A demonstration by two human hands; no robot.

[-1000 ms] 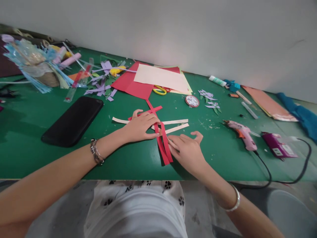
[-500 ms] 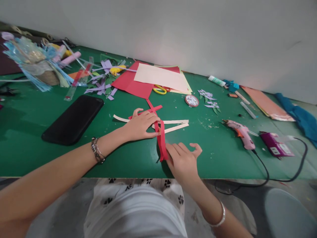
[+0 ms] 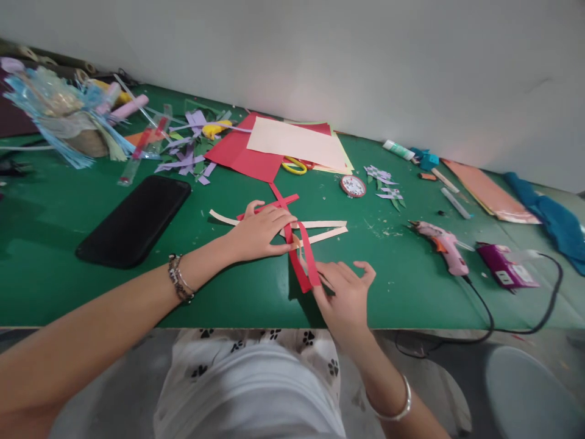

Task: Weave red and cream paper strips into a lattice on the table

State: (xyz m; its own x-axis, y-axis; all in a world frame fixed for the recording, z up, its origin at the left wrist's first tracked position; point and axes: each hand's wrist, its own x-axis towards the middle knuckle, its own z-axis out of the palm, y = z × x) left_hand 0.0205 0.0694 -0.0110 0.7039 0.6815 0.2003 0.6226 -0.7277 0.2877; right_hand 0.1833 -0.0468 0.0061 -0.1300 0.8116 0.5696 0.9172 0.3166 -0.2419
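Red paper strips (image 3: pixel 305 259) and cream paper strips (image 3: pixel 326 230) lie crossed on the green table (image 3: pixel 68 213) in front of me. My left hand (image 3: pixel 258 231) lies on the crossing with fingers pressed down flat, holding the strips in place. My right hand (image 3: pixel 345 292) pinches the near end of one red strip between thumb and forefinger and lifts it off the table; its other fingers are spread.
A black phone (image 3: pixel 134 221) lies to the left. Red and cream paper sheets (image 3: pixel 274 146) with yellow scissors (image 3: pixel 295 166) sit behind the strips. A pink glue gun (image 3: pixel 441 245) with a black cable and a purple box (image 3: pixel 505 271) lie to the right. Purple scraps and a basket stand at the back left.
My right hand slid toward the table's near edge along the red strips, then pinched one strip's end and raised it. My left hand stayed pressed on the crossing.
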